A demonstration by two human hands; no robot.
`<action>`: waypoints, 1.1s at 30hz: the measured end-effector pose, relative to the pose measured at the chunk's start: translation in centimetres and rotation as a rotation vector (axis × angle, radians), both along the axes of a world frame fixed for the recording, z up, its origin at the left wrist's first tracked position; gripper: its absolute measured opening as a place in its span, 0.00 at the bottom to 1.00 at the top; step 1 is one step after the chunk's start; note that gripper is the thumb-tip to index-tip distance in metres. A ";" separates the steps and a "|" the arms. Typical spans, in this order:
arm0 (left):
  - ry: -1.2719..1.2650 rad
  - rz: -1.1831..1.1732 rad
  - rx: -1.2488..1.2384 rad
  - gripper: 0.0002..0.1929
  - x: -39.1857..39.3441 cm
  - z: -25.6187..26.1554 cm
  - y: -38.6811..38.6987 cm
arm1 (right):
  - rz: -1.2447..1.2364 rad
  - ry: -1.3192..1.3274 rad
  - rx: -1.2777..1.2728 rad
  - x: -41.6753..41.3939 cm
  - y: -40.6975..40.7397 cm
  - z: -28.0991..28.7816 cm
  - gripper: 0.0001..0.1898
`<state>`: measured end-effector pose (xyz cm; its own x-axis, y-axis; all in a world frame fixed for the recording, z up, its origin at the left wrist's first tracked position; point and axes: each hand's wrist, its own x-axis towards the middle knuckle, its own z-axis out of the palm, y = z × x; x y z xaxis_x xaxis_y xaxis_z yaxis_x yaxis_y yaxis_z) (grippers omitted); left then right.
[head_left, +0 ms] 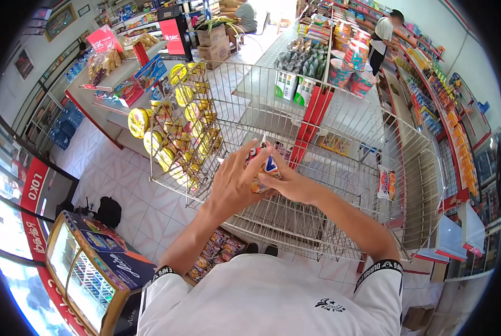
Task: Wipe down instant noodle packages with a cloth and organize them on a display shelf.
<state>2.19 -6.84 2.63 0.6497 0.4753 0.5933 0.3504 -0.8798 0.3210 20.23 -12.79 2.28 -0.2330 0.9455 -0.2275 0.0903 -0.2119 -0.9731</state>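
Observation:
Both hands are together over a wire display rack (pixel 250 227), around a small instant noodle packet (pixel 270 164). My left hand (pixel 233 176) covers the packet's left side with its fingers bent over it. On the other side, my right hand (pixel 296 185) grips the packet, its thumb across the front. The fingers hide much of the wrapper. Inside the rack at the right lies a single noodle packet (pixel 386 182). Yellow instant noodle cups (pixel 191 113) are stacked in wire columns along the rack's left side.
An open carton of noodle packets (pixel 217 256) stands on the floor by my feet. An ice cream freezer (pixel 95 269) is at the lower left. Beyond the rack, metal shelving (pixel 254 80) bears cups and packets. A person (pixel 382 42) stands by the right shelves; another (pixel 246 19) sits at the back.

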 end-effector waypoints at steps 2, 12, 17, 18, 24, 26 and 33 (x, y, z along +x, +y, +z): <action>0.020 -0.027 0.056 0.49 -0.8 -0.8 0.8 | -0.028 0.019 0.018 -0.6 1.1 -1.8 0.47; 0.085 0.176 -0.145 0.29 -10.7 -3.4 5.2 | -0.505 0.186 -0.064 0.6 9.6 -9.8 0.28; 0.016 0.213 -0.228 0.17 -11.0 -5.9 6.1 | -0.495 -0.094 0.091 3.8 14.5 -15.7 0.22; -0.007 0.224 -0.209 0.16 -11.0 -5.6 5.9 | -0.516 -0.039 0.117 3.7 15.4 -15.8 0.22; -0.105 0.283 -0.205 0.13 -11.0 -5.3 5.4 | -0.431 0.084 0.181 2.8 20.6 -13.4 0.15; -0.125 0.298 -0.208 0.13 -11.1 -5.5 5.5 | -0.451 0.106 0.229 1.7 23.1 -13.3 0.15; -0.130 0.306 -0.190 0.11 -10.8 -5.1 5.9 | -0.636 -0.351 0.201 -1.8 26.4 -17.5 0.28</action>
